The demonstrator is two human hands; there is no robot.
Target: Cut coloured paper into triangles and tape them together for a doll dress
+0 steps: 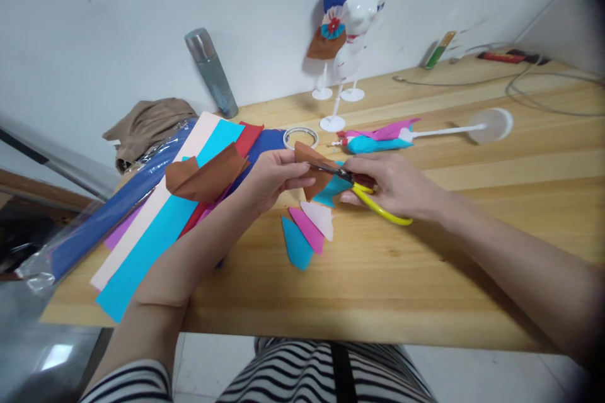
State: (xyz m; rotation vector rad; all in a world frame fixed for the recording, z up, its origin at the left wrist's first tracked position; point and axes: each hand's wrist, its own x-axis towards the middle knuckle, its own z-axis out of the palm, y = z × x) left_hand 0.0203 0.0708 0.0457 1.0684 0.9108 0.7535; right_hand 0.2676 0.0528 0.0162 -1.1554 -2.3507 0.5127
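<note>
My left hand (278, 177) pinches a brown piece of paper (309, 154) above the table. Closed round the yellow handles of a pair of scissors (378, 204), my right hand (390, 182) brings their dark blades across the brown paper. A blue cut piece (333, 189) shows just under the blades; whether it is held or lying loose I cannot tell. Below the hands, a pale pink piece (320, 219), a magenta piece (307, 230) and a teal piece (297, 244) lie fanned out on the wood.
Coloured paper strips (142, 264) and a folded brown sheet (208, 179) lie left. Behind are a tape roll (301, 131), a flask (210, 72), small white mannequins (359, 16) on stands and one dressed figure (380, 138) on its side. A cable (449, 83) crosses the back right.
</note>
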